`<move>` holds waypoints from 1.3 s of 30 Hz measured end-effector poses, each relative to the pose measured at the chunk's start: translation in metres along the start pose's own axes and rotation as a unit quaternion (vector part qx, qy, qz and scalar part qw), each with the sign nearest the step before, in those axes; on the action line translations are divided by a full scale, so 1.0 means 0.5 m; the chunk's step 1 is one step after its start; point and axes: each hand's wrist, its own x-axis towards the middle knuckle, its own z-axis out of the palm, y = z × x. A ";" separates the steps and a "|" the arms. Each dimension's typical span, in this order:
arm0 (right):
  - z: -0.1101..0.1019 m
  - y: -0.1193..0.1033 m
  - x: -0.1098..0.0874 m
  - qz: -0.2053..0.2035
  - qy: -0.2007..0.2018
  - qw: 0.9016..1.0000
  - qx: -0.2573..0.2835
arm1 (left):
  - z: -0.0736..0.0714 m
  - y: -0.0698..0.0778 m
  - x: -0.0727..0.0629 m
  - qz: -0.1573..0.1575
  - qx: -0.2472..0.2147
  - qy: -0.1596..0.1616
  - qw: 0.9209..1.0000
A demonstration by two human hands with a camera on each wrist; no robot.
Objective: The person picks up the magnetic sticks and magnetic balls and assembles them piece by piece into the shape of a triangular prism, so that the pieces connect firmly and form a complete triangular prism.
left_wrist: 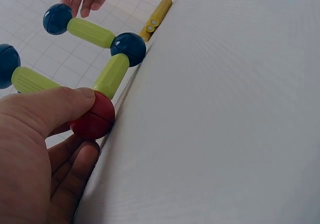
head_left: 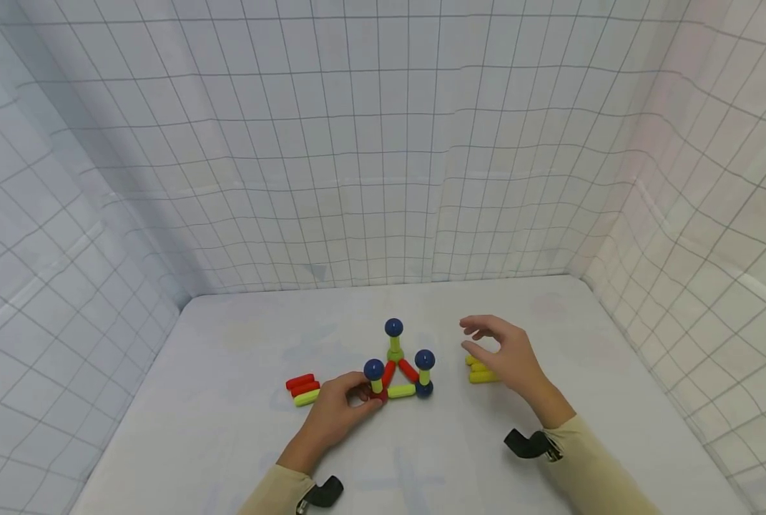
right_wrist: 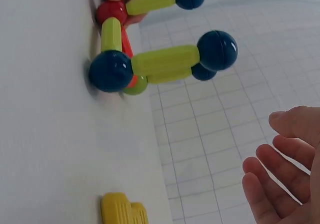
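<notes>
A ball-and-rod frame stands mid-table. Its triangular base joins a red ball, a green ball and a dark blue ball with two red rods and a lime rod. From each corner rises a lime rod topped by a blue ball. My left hand pinches the red ball, thumb on one side and fingers on the other. My right hand hovers to the right of the frame with fingers loosely bent and nothing in its grasp. Beneath it lie several yellow rods, partly hidden in the head view.
Left of my left hand, two red rods and a lime rod lie side by side. The white tabletop is bounded by grid-patterned cloth walls at the back and both sides.
</notes>
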 end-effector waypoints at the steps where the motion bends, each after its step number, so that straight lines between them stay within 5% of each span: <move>1: -0.006 0.006 0.002 0.003 0.003 1.000 -0.005 | -0.001 0.000 0.000 -0.002 -0.002 0.000 1.000; 9: -0.042 0.054 0.003 0.069 -0.011 0.997 -0.012 | 0.000 -0.004 0.001 0.001 -0.001 0.000 1.000; 23: -0.045 0.124 -0.030 0.135 -0.036 0.990 -0.036 | -0.001 0.005 0.000 -0.009 -0.008 -0.002 1.000; 39: -0.055 0.140 -0.034 0.152 -0.147 0.972 -0.101 | 0.000 0.006 0.000 -0.009 0.001 -0.003 1.000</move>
